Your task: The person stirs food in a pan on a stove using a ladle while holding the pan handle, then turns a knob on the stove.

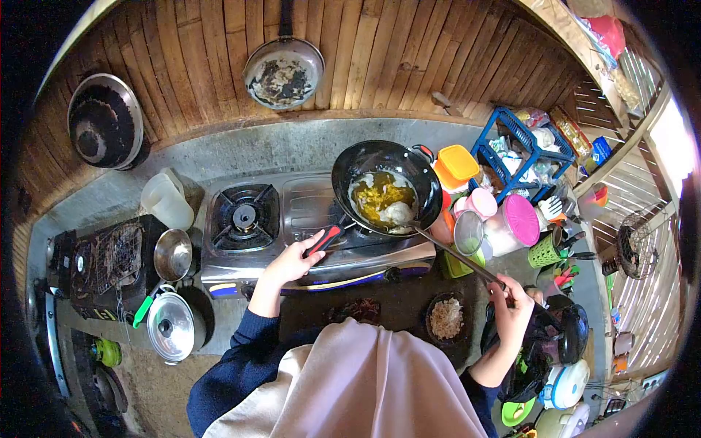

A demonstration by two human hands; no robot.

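A black wok (431, 191) sits over the right side of the steel two-burner stove (308, 196), with yellow oil and a pale lump of food inside. My left hand (293, 261) is closed round the wok's red and black handle (326, 239). In my right hand (511, 305) is the end of a long dark utensil (460, 257), whose tip reaches the wok's near right edge beside the pale lump. The left burner (244, 216) has nothing on it.
At the left are a lidded pot (171, 326), a small saucepan (173, 254) and a clear jug (166, 198). Right of the wok stand tubs, a pink lid (522, 219) and a blue rack (523, 131). A bowl of shredded food (446, 318) sits before the stove.
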